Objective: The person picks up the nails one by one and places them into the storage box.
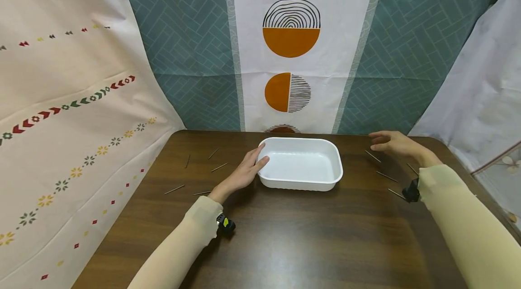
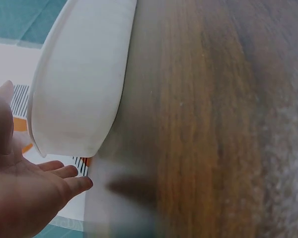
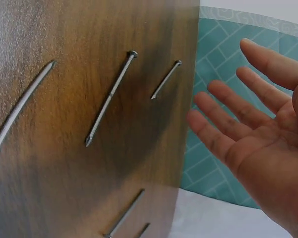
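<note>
At worktop [image 1: 285,234] centre: white tray [image 1: 300,180]. Left hand [image 1: 244,172], fingers straight, touches its 9 o'clock wall, prob. steadying. Right hand [image 1: 392,143] open, holds nothing, hovers over nails [image 1: 386,176] at 3 o'clock.

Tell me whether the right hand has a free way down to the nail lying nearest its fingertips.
Probably yes. The right hand hovers open, holding nothing, just above the nail on the table. Nothing lies between them, and the white tray sits off to the side.
</note>
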A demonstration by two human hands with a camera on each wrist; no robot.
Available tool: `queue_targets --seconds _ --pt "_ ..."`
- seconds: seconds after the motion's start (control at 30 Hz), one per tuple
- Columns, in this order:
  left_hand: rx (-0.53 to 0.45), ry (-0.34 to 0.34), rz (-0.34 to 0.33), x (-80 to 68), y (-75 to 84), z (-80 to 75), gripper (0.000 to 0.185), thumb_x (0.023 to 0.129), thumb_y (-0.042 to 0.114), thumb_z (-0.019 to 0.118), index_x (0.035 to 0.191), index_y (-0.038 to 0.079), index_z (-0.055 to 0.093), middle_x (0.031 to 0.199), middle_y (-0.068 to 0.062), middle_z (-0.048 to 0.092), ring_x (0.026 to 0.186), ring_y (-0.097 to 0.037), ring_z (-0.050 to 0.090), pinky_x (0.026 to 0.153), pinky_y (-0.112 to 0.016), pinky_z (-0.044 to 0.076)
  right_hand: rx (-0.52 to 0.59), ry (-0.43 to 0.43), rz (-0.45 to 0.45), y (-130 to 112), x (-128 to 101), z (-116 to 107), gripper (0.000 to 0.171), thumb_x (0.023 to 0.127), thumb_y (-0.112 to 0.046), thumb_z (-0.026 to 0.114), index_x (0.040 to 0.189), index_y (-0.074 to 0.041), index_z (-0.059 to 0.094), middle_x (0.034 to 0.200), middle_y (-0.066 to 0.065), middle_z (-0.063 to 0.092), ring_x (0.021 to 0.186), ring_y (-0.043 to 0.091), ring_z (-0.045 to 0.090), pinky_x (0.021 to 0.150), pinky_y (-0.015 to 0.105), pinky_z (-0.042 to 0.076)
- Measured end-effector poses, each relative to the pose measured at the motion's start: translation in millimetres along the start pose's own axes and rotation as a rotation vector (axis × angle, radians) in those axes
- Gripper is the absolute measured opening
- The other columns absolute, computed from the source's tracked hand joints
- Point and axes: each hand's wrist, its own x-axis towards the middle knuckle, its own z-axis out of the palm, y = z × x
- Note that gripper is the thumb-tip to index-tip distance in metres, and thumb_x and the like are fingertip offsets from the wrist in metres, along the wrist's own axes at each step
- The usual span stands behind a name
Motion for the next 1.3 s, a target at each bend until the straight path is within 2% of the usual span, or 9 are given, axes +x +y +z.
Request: queue_targets --seconds 0.3,0.6,0.83,1.13,1.3 --pt "-0.019 0.002 -0.017 -1.2 -4.6 1.5 0.066 0.113 0.037 0.044 0.168 0.014 0.017 0.167 -0.024 0.019 0.154 -0.04 0.02 0.121 -0.064 0.02 0.055 0.039 0.032 11.8 5.0 2.2 0.064 0.108 -0.016 0.058 0.155 0.016 0.027 0.15 0.044 0.038 0.135 0.055 0.046 0.104 0.057 0.049" --pt "-0.05 0.031 -0.019 -2.0 -11.5 6.4 0.065 0.112 0.03 0.049 0.167 0.011 0.02 0.165 -0.026 0.023 0.153 -0.041 0.023 0.122 -0.062 0.02 0.065 0.068 0.056 10.7 7.2 7.6 0.063 0.108 -0.016 0.057 0.155 0.015 0.029 0.148 0.042 0.041 0.134 0.054 0.046 0.108 0.061 0.043" --pt "-0.088 0.054 -0.013 -3.6 -9.1 10.4 0.064 0.112 0.027 0.048 0.167 0.007 0.02 0.164 -0.028 0.024 0.153 -0.044 0.023 0.122 -0.062 0.019 0.06 0.06 0.052 12.7 7.4 8.6 0.061 0.108 -0.013 0.056 0.155 0.015 0.029 0.149 0.042 0.041 0.134 0.053 0.047 0.107 0.06 0.046" --pt "-0.105 0.076 -0.025 -5.8 -5.0 11.3 0.065 0.111 0.025 0.05 0.166 0.006 0.021 0.163 -0.029 0.025 0.152 -0.043 0.025 0.123 -0.061 0.019 0.048 0.052 0.05 19.6 10.1 9.0 0.059 0.106 -0.009 0.057 0.153 0.017 0.031 0.144 0.04 0.049 0.127 0.045 0.058 0.099 0.052 0.053" --pt "-0.123 0.078 -0.031 -6.4 -3.7 11.3 0.065 0.111 0.025 0.051 0.166 0.006 0.022 0.163 -0.029 0.026 0.152 -0.043 0.025 0.122 -0.061 0.019 0.073 0.058 0.073 22.1 11.0 10.9 0.06 0.105 -0.007 0.059 0.152 0.019 0.033 0.141 0.039 0.053 0.12 0.037 0.064 0.094 0.043 0.057"
